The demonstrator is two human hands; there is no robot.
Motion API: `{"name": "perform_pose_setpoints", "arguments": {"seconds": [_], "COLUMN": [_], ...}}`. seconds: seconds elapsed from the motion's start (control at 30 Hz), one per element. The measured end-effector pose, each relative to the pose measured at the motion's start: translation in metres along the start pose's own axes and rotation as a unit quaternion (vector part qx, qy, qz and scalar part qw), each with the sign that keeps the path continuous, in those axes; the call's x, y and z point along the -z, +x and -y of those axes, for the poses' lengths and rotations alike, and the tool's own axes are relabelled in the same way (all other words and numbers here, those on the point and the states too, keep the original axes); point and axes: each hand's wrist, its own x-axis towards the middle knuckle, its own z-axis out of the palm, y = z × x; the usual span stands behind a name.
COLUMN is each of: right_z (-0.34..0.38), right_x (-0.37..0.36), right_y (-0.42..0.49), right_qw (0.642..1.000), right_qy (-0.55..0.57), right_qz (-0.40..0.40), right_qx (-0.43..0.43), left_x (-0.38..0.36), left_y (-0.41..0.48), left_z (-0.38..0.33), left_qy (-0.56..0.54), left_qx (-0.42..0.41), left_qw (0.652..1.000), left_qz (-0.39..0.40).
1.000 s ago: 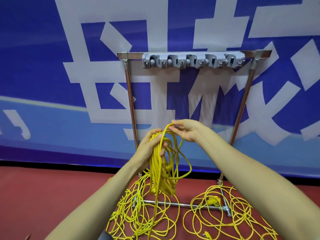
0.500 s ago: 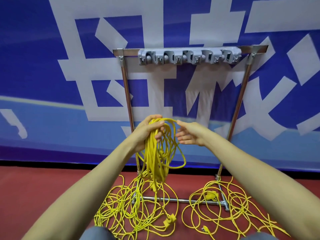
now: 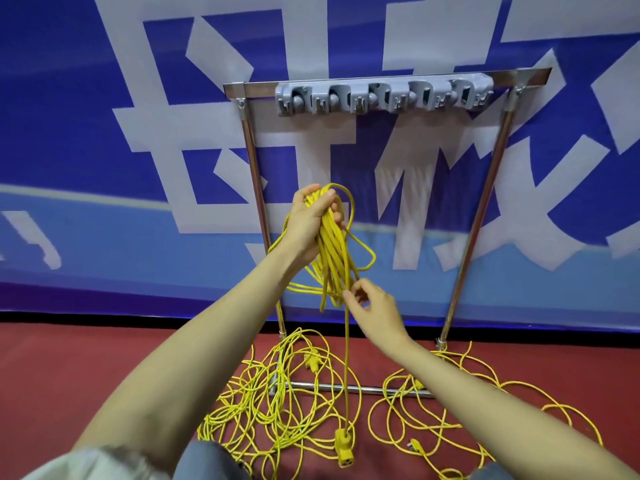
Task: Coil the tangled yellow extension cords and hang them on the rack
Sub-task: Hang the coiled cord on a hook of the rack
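Between the rack posts, under its grey hook strip, the right half is sitting open. Left half is being blocked: coiled cord hanging from the left hand in front of the left post, right hand pinching a strand dropping to the floor. Loose cord piles are cluttering the floor around the rack's base bar. Banner is closing off behind.

Bright, even light (shadows faint), edges bowed by the wide lens, slightly soft throughout.
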Motion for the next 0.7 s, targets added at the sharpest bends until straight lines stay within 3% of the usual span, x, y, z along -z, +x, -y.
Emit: {"name": "perform_pose_setpoints", "arguments": {"seconds": [0.1,0.27,0.47,0.7], "right_z": [-0.004,-0.019,-0.076,-0.117], "right_x": [-0.009,-0.017,-0.01,-0.005], "right_y": [-0.01,-0.014,-0.024,-0.001], "right_qw": [1.0,0.998,0.974,0.931], "right_qy": [0.006,-0.044,-0.012,-0.169], "right_qz": [0.027,0.055,0.223,0.315], "right_qx": [-0.009,0.004,-0.031,-0.068], "left_x": [0.0,0.003,0.01,0.021], "left_y": [0.006,0.016,0.025,0.018], "left_z": [-0.006,-0.02,-0.056,-0.061], "left_qy": [-0.027,-0.03,-0.135,-0.051], "left_qx": [0.009,0.039,0.152,0.199], "left_qw": [1.0,0.995,0.97,0.923], "left_qz": [0.003,0.083,0.137,0.324]}}
